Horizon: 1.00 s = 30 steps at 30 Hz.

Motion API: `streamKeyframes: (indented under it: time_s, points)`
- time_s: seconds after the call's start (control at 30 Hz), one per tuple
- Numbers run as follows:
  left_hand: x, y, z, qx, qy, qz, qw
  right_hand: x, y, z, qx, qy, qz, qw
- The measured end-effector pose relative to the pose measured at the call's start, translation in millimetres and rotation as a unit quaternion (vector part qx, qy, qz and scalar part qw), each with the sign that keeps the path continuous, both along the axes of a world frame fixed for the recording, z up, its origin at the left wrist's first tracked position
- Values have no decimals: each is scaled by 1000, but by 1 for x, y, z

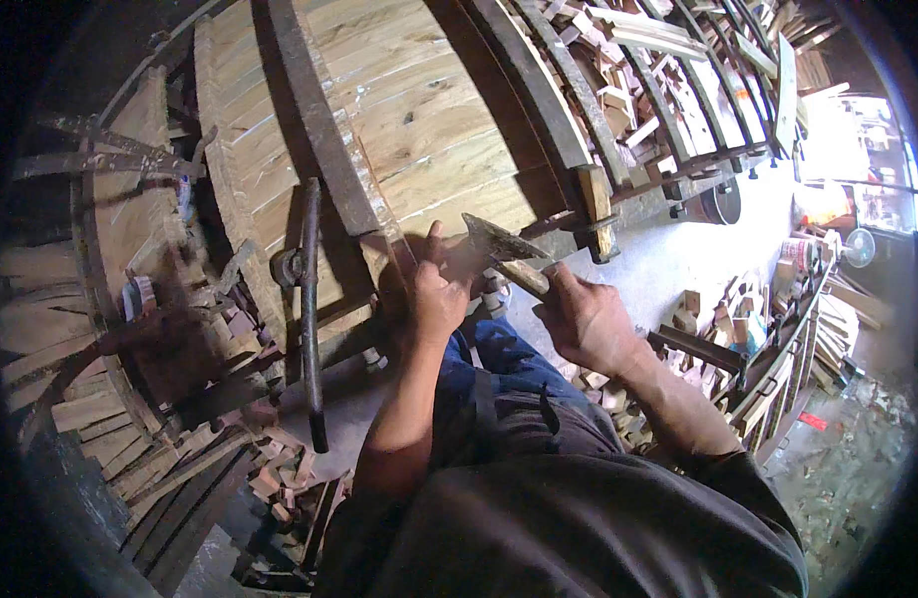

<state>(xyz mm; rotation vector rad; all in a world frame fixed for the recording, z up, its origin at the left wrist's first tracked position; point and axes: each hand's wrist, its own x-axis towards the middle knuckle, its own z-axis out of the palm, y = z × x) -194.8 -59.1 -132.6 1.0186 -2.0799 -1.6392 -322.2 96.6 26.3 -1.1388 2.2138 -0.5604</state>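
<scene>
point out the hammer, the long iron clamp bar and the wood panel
hammer [499,239], head view, on its metal head
right hand [584,319], head view, on its back, gripping the hammer handle
iron clamp bar [309,319], head view, mid-shaft
wood panel [429,130], head view, on bare planks

Both bare forearms reach forward from the near edge. The left hand [437,299] looks curled, fingers bent; the right hand [587,321] is fisted, knuckles up.

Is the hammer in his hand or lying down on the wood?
In hand. The right hand grips the hammer handle, head raised off the wooden panel.
</scene>
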Motion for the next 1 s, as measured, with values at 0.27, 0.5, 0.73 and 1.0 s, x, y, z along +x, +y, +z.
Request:
streamKeyframes:
  time_s: [0.27, 0.5, 0.73, 1.0]
  points:
    - [9, 3, -32, 33, 116, 4, 993, 3, -43, 82, -262, 150, -159, 940]
    - [-1, 10, 13, -8, 83, 48, 995, -6, 18, -24, 45, -93, 17, 995]
    - [-6, 8, -55, -188, 148, 28, 971, -6, -5, 17, -33, 68, 10, 997]
    - [4, 19, -64, -57, 206, 103, 971, -1, -37, 107, -498, -142, -29, 855]
